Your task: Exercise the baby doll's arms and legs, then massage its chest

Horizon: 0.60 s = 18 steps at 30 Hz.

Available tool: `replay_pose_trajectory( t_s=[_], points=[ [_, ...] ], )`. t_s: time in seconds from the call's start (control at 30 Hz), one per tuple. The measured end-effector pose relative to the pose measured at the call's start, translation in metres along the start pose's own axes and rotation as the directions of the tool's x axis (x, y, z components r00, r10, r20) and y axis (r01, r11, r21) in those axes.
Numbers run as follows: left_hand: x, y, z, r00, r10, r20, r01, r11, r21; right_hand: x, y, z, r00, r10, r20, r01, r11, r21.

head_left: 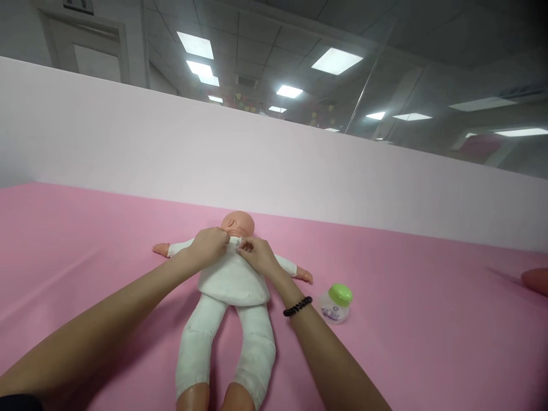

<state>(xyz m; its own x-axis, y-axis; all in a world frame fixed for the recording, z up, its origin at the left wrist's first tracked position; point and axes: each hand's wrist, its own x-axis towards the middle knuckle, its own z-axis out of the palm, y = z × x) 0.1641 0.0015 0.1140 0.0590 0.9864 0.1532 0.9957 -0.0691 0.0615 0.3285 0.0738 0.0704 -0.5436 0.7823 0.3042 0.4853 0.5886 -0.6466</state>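
A baby doll (pixel 229 285) lies on its back, with its bald head toward the far side and its arms spread. It wears a white cloth top (pixel 229 282) and white cloth leggings (pixel 225 348), with bare plastic feet at the near end. My left hand (pixel 209 246) grips the top at the doll's neck, covering the left side of the collar. My right hand (pixel 257 256) pinches the collar's other side with its fingertips. Beyond my right wrist stands a small glass jar of cream (pixel 336 305) with a green lid.
The doll lies on a pink sheet (pixel 107 257) backed by a pale pink board (pixel 214 154). A rounded peach-coloured object (pixel 535 281) sits at the right edge of the view. A black coiled band (pixel 298 306) circles my right wrist. Glass partitions and ceiling lights lie beyond.
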Motion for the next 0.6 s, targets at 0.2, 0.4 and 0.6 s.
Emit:
replay_pose_trajectory(
  t_s=[0.2, 0.4, 0.6],
  points=[
    [-0.01, 0.003, 0.002, 0.992, 0.03, 0.121, -0.018, 0.995, -0.103, -0.009, -0.011, -0.007, 0.983, 0.048, 0.175, -0.038, 0.997, -0.062],
    [-0.012, 0.006, -0.002, 0.992, 0.017, 0.122, -0.005, 0.995, -0.096, -0.008, -0.016, -0.001, 0.991, 0.035, 0.133, -0.02, 0.994, -0.107],
    [-0.017, -0.007, -0.001, 0.994, 0.07, 0.083, -0.057, 0.987, -0.148, -0.02, -0.037, -0.035, 0.969, 0.026, 0.244, -0.009, 0.998, -0.07]
  ],
)
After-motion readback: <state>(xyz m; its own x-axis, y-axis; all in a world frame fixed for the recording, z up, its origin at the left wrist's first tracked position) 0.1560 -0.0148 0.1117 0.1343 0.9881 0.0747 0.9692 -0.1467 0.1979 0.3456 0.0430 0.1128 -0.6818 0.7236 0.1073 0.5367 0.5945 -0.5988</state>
